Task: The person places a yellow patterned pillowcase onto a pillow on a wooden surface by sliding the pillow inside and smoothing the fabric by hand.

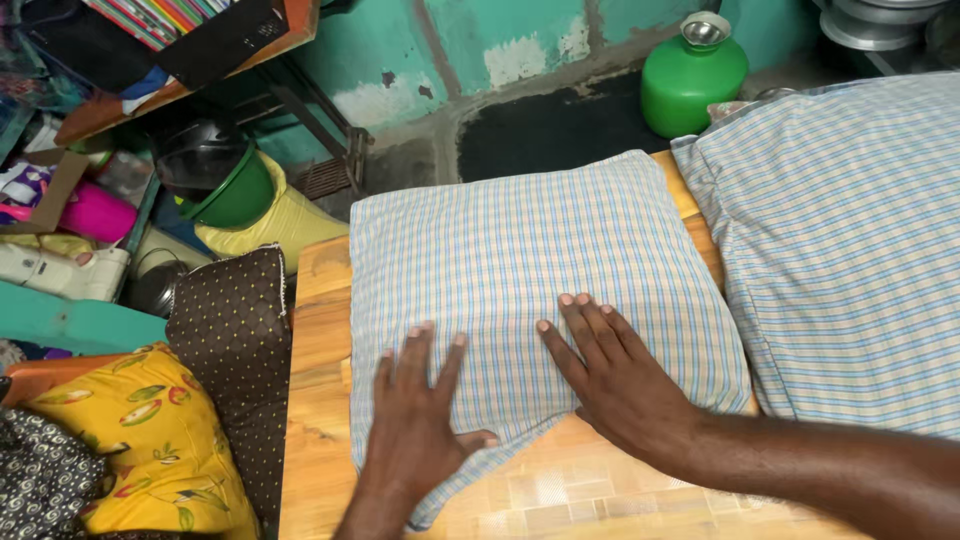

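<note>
A pillow in a light blue and yellow checked cover lies flat on a wooden tabletop. My left hand presses palm down on the cover's near left part, fingers spread. Beside it, my right hand lies flat on the near middle of the cover, fingers spread and pointing away from me. Neither hand grips anything. A second pillow in the same checked cloth rests at the right, its edge touching the first.
A brown dotted cushion and a yellow fruit-print cushion lean at the table's left side. A green water pot with a steel lid stands on the floor by the teal wall. Clutter, a green bucket and a yellow sack fill the far left.
</note>
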